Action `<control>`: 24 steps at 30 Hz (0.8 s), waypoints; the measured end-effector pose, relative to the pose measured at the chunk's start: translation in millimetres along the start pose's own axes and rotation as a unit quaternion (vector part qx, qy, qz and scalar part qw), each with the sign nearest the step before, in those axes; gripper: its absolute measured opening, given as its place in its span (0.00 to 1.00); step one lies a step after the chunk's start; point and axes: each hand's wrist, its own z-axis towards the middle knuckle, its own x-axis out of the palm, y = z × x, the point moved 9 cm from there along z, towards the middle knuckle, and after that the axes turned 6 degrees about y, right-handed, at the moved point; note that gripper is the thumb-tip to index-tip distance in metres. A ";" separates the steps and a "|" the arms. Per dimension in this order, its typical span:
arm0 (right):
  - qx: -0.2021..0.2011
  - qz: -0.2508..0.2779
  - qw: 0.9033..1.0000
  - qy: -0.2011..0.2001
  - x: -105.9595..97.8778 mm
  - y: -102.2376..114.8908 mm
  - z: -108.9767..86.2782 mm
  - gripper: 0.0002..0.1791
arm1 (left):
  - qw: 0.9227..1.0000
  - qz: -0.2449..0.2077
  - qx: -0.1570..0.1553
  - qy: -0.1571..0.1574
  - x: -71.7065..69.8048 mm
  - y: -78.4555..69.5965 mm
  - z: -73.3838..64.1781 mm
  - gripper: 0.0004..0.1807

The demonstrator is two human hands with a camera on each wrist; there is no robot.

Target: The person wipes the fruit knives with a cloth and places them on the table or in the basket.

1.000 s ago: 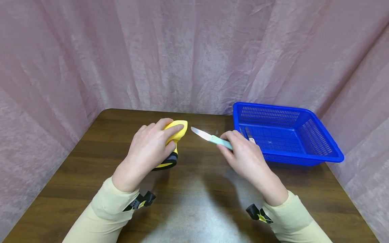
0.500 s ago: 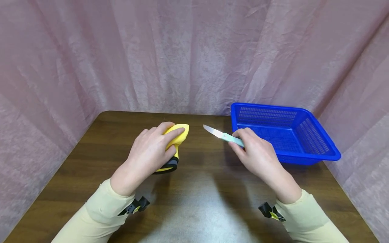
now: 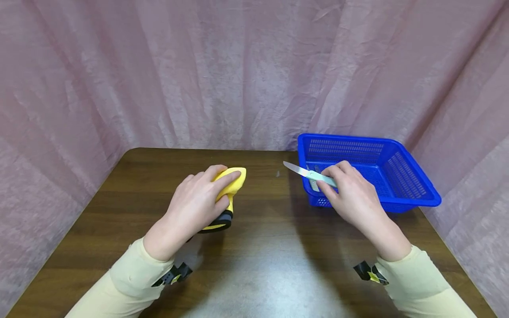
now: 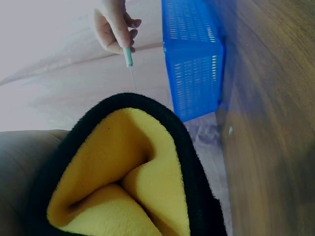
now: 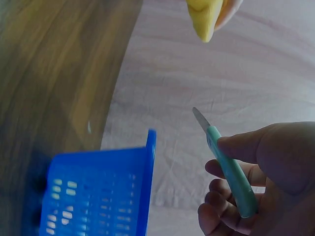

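Observation:
My left hand (image 3: 191, 198) grips a folded yellow cloth (image 3: 237, 180) with black and grey edging. In the left wrist view the cloth (image 4: 106, 152) bulges into a hollow fold with a black border. My right hand (image 3: 354, 194) pinches a small knife (image 3: 321, 178) by its mint-green handle, and the blade points left and away. This knife (image 5: 234, 174) lies between thumb and fingers in the right wrist view. It hangs over the left end of the blue basket (image 3: 411, 203), apart from the cloth. A pale-handled knife (image 3: 313, 184) lies in the basket, partly hidden.
The basket stands at the right on a brown wooden table (image 3: 254, 247). A tiny pale speck (image 3: 278, 174) lies on the tabletop left of it. Pink curtain (image 3: 222, 79) hangs behind the table and along both sides.
My right hand has carried the green-handled knife rightward, away from the cloth and over the basket's left end. My left hand stays with the cloth, nearly in place.

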 end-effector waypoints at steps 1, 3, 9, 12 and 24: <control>0.001 -0.002 1.000 -0.004 -1.7 -2.3 -0.3 0.10 | 1.000 0.000 0.001 0.000 0.9 0.1 0.0 0.33; 0.002 -0.007 1.000 -0.012 -5.2 -6.3 -1.0 0.10 | 1.000 0.000 0.001 0.001 2.4 0.5 -0.1 0.33; 0.000 -0.032 0.999 -0.038 -16.5 -18.4 -2.9 0.11 | 1.000 -0.005 0.000 0.001 5.4 0.8 0.9 0.33; 0.006 -0.044 0.998 -0.036 -20.3 -25.9 -2.8 0.13 | 1.000 -0.005 0.001 0.003 6.1 0.1 1.1 0.32; 0.062 -0.062 0.995 0.039 -18.1 -63.4 12.1 0.18 | 1.000 -0.004 -0.003 0.019 14.1 -1.1 4.0 0.32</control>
